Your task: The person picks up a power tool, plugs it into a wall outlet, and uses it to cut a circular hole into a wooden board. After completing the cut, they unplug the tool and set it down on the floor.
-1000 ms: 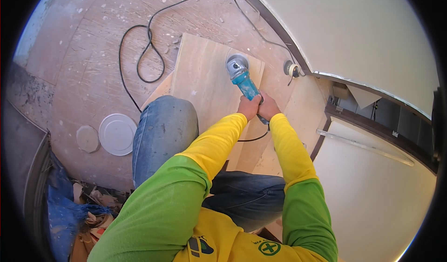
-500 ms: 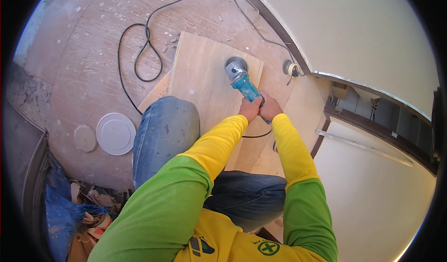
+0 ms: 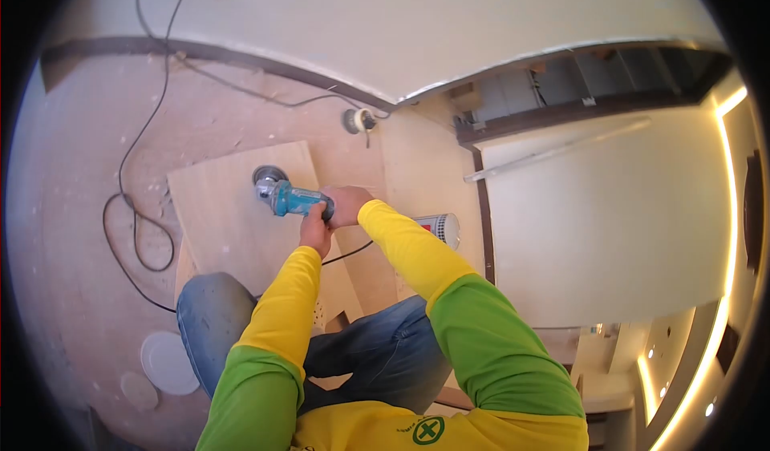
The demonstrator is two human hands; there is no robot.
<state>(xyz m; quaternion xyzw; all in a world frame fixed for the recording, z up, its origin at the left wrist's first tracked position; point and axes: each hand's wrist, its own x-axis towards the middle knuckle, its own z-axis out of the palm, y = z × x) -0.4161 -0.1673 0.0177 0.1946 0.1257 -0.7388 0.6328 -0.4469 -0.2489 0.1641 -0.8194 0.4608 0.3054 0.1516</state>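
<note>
While the left hand (image 3: 315,230) and right hand (image 3: 350,205) grip the teal grinder (image 3: 298,201), its disc (image 3: 271,169) sits over the board (image 3: 220,210) near the far edge, toward the right corner. Shirt (image 3: 361,425): green cross emblem (image 3: 428,430), adjacent lettering illegible. Board on speckled floor (image 3: 80,202); pale wall (image 3: 337,18) beyond.

I see the person bent low, both arms stretched ahead until the hands meet. The left arm (image 3: 285,303) reaches forward and slightly inward; the right arm (image 3: 449,291) slants across toward the person's left. The left grip (image 3: 315,231) is curled closed, and the right grip (image 3: 348,205) is wrapped tight right beside it, a little farther forward. The left knee (image 3: 212,311) juts up, sharply bent.
</note>
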